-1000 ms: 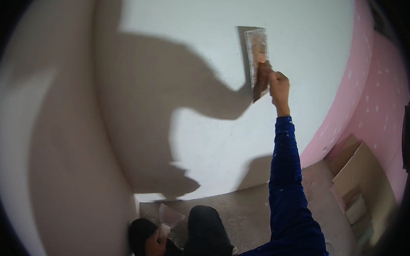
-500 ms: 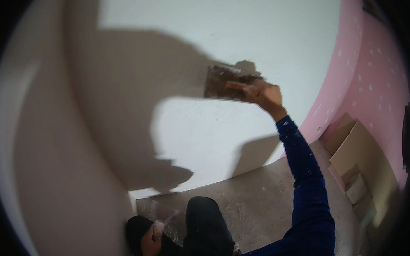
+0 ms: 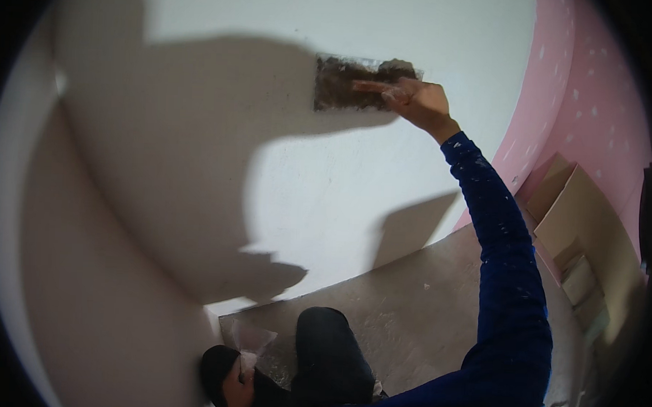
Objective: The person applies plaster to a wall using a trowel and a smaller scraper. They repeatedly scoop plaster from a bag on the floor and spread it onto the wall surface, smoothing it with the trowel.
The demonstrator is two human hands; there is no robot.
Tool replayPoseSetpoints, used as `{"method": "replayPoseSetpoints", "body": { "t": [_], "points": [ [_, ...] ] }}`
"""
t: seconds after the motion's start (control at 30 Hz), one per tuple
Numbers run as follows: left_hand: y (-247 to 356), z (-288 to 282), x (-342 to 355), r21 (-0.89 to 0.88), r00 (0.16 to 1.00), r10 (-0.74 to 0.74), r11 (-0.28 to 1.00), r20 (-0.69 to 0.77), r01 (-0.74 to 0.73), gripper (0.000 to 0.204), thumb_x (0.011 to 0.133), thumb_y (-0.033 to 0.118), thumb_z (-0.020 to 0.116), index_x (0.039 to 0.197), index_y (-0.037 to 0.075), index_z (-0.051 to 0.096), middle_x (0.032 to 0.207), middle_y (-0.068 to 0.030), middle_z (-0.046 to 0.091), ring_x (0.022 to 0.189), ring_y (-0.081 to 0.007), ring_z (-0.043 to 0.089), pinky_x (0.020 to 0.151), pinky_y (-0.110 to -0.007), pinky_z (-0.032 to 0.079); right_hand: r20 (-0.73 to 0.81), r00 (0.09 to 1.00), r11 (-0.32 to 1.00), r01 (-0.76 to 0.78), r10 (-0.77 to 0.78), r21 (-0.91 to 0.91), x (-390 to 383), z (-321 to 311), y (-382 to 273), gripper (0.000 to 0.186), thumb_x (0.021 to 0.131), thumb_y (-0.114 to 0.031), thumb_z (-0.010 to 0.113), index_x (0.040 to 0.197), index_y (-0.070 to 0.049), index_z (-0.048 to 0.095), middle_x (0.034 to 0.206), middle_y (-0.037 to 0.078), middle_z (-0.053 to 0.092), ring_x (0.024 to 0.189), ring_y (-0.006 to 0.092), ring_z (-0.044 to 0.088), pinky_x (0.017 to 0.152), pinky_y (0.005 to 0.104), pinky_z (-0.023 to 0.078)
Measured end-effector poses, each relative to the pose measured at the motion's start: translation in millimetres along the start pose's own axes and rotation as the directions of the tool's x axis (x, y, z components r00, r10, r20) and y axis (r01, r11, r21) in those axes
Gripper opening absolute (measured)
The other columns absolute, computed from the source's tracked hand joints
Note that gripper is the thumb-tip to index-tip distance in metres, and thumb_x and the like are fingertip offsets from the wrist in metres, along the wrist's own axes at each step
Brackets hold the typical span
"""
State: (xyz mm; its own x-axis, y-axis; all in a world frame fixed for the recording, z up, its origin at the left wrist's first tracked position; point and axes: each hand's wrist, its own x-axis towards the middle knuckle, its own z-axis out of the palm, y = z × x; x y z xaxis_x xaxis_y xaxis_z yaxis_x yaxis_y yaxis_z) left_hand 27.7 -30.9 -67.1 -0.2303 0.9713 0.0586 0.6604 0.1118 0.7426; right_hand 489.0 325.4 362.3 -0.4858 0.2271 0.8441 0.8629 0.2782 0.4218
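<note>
My right hand [image 3: 419,103] grips the wooden handle of a rectangular, stained steel trowel [image 3: 334,84], which lies lengthwise against the white wall [image 3: 344,193]. The arm in a blue, paint-spotted sleeve reaches up to it from the lower right, and a large shadow falls across the wall. Low at the left, my left hand [image 3: 237,390] is closed on the pale handle of a putty knife [image 3: 251,337] with a pinkish, see-through-looking blade, held beside my dark-clad knee.
A wall [image 3: 87,267] meets this one in a corner at the left. At right stands a pink wall [image 3: 592,98] with white flecks, with cardboard sheets [image 3: 587,220] leaning on it. The dusty concrete floor [image 3: 416,300] runs below; my dark-trousered knee [image 3: 328,347] is over it.
The trowel has turned from upright to lengthwise, swinging down and leftward, then moving up the wall over the last half second. My left hand stays low, on the putty knife.
</note>
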Motion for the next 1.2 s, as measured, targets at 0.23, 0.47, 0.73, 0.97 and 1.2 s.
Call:
{"method": "replayPoseSetpoints", "body": {
  "t": [0.23,0.47,0.73,0.97,1.2],
  "points": [
    [-12,5,14,-0.054,0.998,0.042,0.998,-0.043,-0.045,0.047,0.089,0.023,0.069,0.129,-0.001,0.062,0.119,-0.0251,0.067,0.113,-0.0382,0.065,0.099,-0.040,0.049,0.016,0.973,0.936,-0.227,0.232,0.270,-87,28,-30,0.036,0.085,-0.046,0.071,0.078,-0.011,0.065,0.061,0.006,0.062,0.053,0.0196,0.062,0.051,0.0368,0.050],
    [-22,10,13,0.015,0.992,0.034,0.999,0.124,-0.036,0.050,0.102,0.042,0.046,0.143,0.015,0.053,0.125,-0.0254,0.063,0.116,-0.0457,0.059,0.098,-0.048,0.047,0.255,0.210,-0.059,-0.653,0.944,0.755,-56,7,54,0.044,0.094,-0.046,0.064,0.079,-0.004,0.061,0.055,-0.002,0.045,0.040,0.0086,0.042,0.037,0.0275,0.035],
    [0,-1,5,0.005,0.983,-0.070,0.998,0.172,0.070,0.051,0.101,0.040,0.046,0.146,0.015,0.050,0.131,-0.0264,0.059,0.121,-0.0458,0.055,0.102,-0.050,0.044,0.121,0.718,0.528,-0.605,0.686,0.596,55,-7,-35,0.038,0.091,-0.032,0.061,0.076,0.002,0.064,0.060,0.003,0.059,0.053,0.0090,0.052,0.047,0.0285,0.042],
    [12,-8,27,-0.195,0.985,0.171,0.967,0.033,-0.162,0.045,0.091,0.019,0.068,0.130,-0.003,0.060,0.109,-0.0237,0.071,0.103,-0.0339,0.070,0.092,-0.039,0.052,0.166,0.964,0.939,-0.242,0.206,0.245,68,-14,-191,0.037,0.087,-0.047,0.067,0.084,-0.011,0.073,0.059,0.006,0.066,0.055,0.0253,0.067,0.054,0.0378,0.054],
    [-70,6,106,-0.294,0.984,0.179,0.941,0.006,-0.169,0.047,0.093,0.025,0.067,0.134,0.002,0.059,0.105,-0.0261,0.070,0.100,-0.0415,0.068,0.085,-0.041,0.053,0.303,0.932,0.941,0.097,-0.200,0.325,-93,-40,-266,0.044,0.090,-0.037,0.072,0.126,-0.016,0.062,0.104,0.004,0.072,0.069,0.0144,0.070,0.058,0.0281,0.059]
  ]
}}
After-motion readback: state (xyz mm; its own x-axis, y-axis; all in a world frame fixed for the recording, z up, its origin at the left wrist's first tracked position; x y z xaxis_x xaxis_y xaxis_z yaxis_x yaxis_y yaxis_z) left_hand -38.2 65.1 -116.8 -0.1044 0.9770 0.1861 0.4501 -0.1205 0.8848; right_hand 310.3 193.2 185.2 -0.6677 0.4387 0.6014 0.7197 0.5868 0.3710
